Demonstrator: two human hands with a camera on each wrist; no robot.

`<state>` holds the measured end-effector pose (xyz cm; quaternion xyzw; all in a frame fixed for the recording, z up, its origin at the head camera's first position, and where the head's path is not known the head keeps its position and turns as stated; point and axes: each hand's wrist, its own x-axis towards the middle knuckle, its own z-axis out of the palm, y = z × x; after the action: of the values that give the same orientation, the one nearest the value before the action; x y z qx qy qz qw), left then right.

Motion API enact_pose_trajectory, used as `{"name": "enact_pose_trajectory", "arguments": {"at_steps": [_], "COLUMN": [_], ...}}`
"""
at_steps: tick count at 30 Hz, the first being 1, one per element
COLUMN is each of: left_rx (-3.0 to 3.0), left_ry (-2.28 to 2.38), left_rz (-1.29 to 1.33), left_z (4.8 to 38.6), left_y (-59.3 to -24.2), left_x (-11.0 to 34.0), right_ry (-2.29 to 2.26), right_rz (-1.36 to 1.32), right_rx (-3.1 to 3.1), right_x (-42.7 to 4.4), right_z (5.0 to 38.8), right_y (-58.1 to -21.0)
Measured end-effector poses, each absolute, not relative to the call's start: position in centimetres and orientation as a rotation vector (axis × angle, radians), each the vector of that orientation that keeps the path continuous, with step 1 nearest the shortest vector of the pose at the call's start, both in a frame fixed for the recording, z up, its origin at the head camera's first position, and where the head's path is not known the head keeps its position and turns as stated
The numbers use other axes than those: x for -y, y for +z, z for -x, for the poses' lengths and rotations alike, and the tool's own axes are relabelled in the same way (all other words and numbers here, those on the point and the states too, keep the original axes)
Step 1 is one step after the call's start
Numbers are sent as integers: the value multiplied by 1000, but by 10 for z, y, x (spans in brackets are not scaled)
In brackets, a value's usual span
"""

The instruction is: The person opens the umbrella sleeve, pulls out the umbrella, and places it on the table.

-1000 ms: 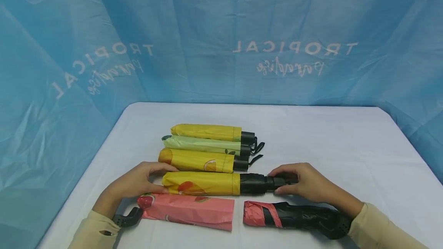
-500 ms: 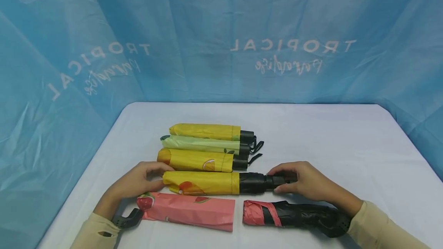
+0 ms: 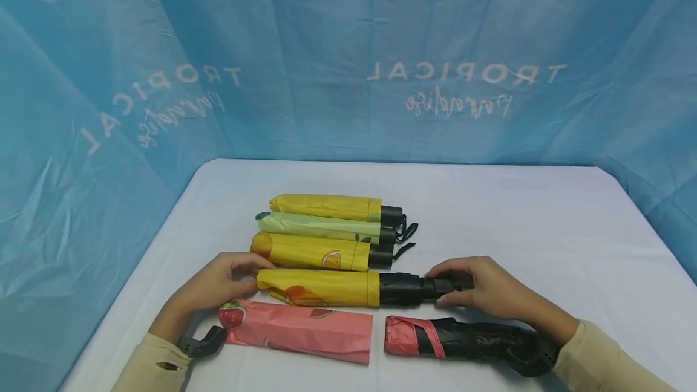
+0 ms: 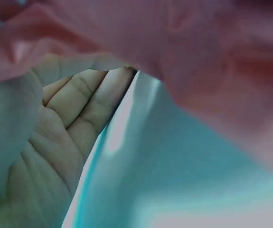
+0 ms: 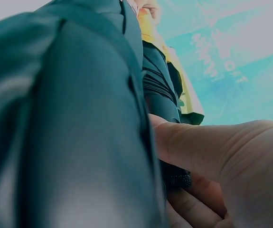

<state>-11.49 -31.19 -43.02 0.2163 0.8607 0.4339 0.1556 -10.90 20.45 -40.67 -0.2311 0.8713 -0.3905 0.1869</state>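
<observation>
A folded umbrella in a yellow sleeve point(image 3: 337, 288) lies crosswise, its black end point(image 3: 400, 290) sticking out to the right. At its left tip rests my left hand point(image 3: 218, 283), thumb and fingers bent around the sleeve's end. My right hand point(image 3: 487, 286) grips the narrow black handle between thumb and fingers; the right wrist view shows the thumb point(image 5: 193, 142) against it. Nearer the front edge lie a flat pink sleeve point(image 3: 305, 330) and a black folded umbrella with pink trim point(image 3: 463, 339), partly under my right wrist. Pink fabric point(image 4: 183, 42) fills the top of the left wrist view.
Behind lie three more sleeved umbrellas: yellow with an orange slice point(image 3: 310, 251), pale green point(image 3: 321, 227) and plain yellow point(image 3: 327, 206), black ends to the right. The white table point(image 3: 517, 216) is bounded by a blue printed curtain point(image 3: 327, 77).
My left fingers and thumb have drawn back slightly to the yellow sleeve's left tip. The pink sleeve's left end has shifted slightly. My right hand keeps its grip on the handle.
</observation>
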Motion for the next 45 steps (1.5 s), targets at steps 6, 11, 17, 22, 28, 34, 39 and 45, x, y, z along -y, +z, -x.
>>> {"name": "enact_pose_trajectory", "arguments": {"at_steps": [6, 11, 17, 22, 28, 34, 39, 45], "left_rx": [-2432, -2376, -2352, -2355, -2313, -2296, -2296, -2279], "left_ry": [1287, 1334, 1346, 1342, 1361, 1366, 1366, 1387], "left_rz": [-619, -640, -674, -696, -694, -686, -667, -628], "left_z": [113, 113, 114, 114, 114, 117, 115, 112], "left_y": [-431, -431, -431, -433, -435, -435, -434, -431], "left_x": [316, 317, 320, 322, 322, 321, 320, 320], "right_ry": [-1090, -1065, -1096, -1095, -1090, -1081, -1079, -1088], "right_rz": [693, 706, 718, 731, 738, 743, 752, 741], "right_rx": [-2463, -2468, -2459, -2450, -2445, -2451, -2460, -2458], "right_x": [-208, -213, -221, -223, -233, -248, -264, -284], "right_z": [107, 106, 104, 104, 101, 98, 96, 95], "right_y": [-408, -409, -408, -407, -404, -402, -402, -405]}}
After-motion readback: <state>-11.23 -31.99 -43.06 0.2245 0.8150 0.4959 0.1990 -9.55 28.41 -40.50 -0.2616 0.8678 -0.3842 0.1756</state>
